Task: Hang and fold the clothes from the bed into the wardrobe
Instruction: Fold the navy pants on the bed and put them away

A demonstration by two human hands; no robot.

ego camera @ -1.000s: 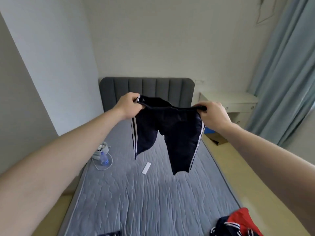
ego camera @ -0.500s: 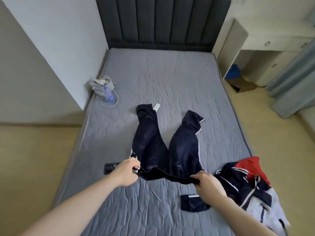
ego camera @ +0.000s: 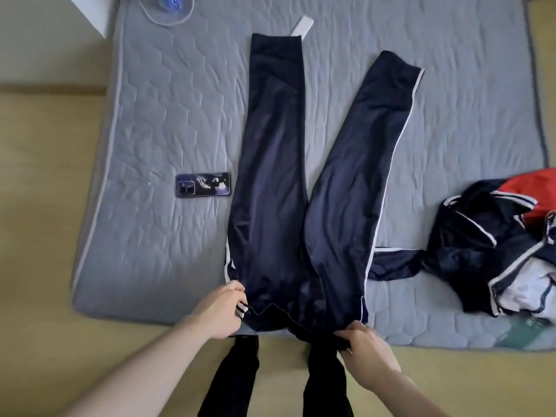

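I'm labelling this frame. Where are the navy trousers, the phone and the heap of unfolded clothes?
navy trousers (ego camera: 270,164): head view, left leg.
phone (ego camera: 203,184): head view, middle of its back.
heap of unfolded clothes (ego camera: 481,236): head view, dark jacket fabric.

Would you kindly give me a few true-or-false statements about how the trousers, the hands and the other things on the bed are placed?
1. Both hands grip the trousers at the waistband. True: left hand, right hand.
2. The trouser legs lie crossed. False: they spread apart.
3. A phone lies left of the trousers on the mattress. True.
4. The pile of clothes is on the floor. False: it is on the mattress.
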